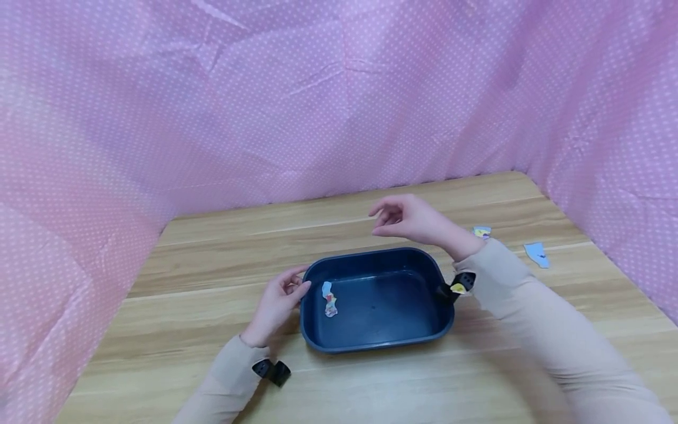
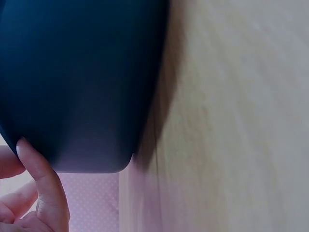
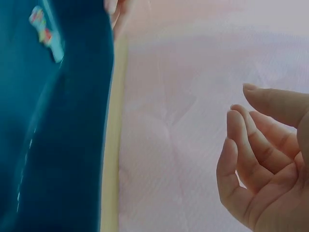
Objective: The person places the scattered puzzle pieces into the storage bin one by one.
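A dark blue plastic basin (image 1: 376, 343) stands on the wooden table. At its left end my left hand (image 1: 278, 303) holds the rim, thumb on top of the edge and fingers outside; in the left wrist view the thumb (image 2: 43, 179) meets the basin wall (image 2: 87, 96). Inside the basin, near the left wall, lies a narrow, irregular strip of colourful printed paper or card (image 1: 329, 299). Above the table beyond the basin's far rim hovers my right hand (image 1: 405, 219), fingers loosely bent. The right wrist view shows a gap between thumb and fingers, with nothing held.
On the table to the right lie a light blue torn-looking piece (image 1: 537, 254) and a smaller blue and yellow piece (image 1: 482, 232). A yellow piece (image 1: 458, 288) shows beside the right wrist camera, partly hidden. Pink dotted cloth (image 1: 296, 118) hangs around the table's back and sides.
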Demonstrator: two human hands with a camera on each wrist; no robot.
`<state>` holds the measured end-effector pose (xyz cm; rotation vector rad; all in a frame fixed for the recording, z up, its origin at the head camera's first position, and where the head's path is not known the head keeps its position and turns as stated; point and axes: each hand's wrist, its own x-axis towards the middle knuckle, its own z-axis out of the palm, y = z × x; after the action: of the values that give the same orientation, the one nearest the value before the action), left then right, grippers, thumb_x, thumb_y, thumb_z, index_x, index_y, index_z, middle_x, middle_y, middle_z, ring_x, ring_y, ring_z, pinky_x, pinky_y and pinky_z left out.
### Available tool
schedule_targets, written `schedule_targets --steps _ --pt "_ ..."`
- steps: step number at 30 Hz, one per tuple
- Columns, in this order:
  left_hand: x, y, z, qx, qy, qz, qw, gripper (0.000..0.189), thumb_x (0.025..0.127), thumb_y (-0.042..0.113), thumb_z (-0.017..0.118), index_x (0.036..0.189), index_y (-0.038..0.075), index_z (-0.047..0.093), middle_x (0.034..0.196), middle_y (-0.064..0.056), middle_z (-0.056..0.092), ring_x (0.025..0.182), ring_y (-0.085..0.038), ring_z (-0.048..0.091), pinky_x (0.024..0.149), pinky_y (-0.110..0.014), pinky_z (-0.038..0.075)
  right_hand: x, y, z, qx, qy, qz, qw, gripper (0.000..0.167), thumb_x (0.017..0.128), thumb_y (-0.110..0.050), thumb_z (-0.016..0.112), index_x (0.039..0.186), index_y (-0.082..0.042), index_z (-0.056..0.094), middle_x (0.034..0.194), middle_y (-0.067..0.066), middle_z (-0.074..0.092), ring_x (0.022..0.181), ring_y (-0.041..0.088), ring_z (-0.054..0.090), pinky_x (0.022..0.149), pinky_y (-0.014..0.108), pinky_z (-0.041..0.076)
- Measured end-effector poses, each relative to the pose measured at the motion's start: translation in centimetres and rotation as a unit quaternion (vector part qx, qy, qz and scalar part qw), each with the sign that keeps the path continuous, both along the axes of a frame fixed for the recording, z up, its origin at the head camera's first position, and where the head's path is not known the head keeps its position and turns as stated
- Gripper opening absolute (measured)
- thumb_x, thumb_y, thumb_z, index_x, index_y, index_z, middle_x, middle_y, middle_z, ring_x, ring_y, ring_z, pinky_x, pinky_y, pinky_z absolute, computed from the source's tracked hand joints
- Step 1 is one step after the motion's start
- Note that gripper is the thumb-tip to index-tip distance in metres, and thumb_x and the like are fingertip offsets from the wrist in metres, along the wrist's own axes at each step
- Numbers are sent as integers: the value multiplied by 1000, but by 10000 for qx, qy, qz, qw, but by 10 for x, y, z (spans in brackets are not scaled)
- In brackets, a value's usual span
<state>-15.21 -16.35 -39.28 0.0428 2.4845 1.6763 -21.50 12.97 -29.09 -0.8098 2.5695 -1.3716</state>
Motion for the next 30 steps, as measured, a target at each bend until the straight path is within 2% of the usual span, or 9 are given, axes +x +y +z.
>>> schedule_targets --steps 6,14,20,24,30 --pt "1 2 1 3 -23 46 10000 36 93 9 59 129 10 57 89 -8 54 65 -14 51 60 -23 51 -2 33 -9 344 50 -237 9991 29 84 -4 69 111 4 62 87 9 69 83 12 63 74 20 51" --pt "2 3 1 63 -37 70 9999 36 93 8 59 129 10 58 88 -8 53 65 -14 51 60 -23 51 8 76 -23 648 -30 -559 9963 31 84 -5 69 112 6 60 91 10 68 80 7 62 71 19 51" --pt "2 4 0 38 -35 105 9999 36 93 8 59 129 10 58 88 -8 53 65 -14 51 60 -23 51 17 101 -34 834 -151 -748 9936 33 84 -8 70 112 6 60 95 13 67 83 13 65 71 20 52" --pt "3 4 -1 5 -23 126 9999 36 93 8 60 129 11 58 88 -8 54 65 -14 51 61 -26 52 22 113 -43 1012 -301 -827 9910 35 83 -11 71 113 5 60 98 15 66 82 13 64 69 22 52" --pt "5 4 0 3 -38 147 9999 36 93 9 60 129 11 58 88 -8 54 65 -16 51 60 -25 51 26 129 -59 1289 -475 -853 9868 41 82 -12 72 115 6 58 102 19 64 87 22 66 71 22 52"
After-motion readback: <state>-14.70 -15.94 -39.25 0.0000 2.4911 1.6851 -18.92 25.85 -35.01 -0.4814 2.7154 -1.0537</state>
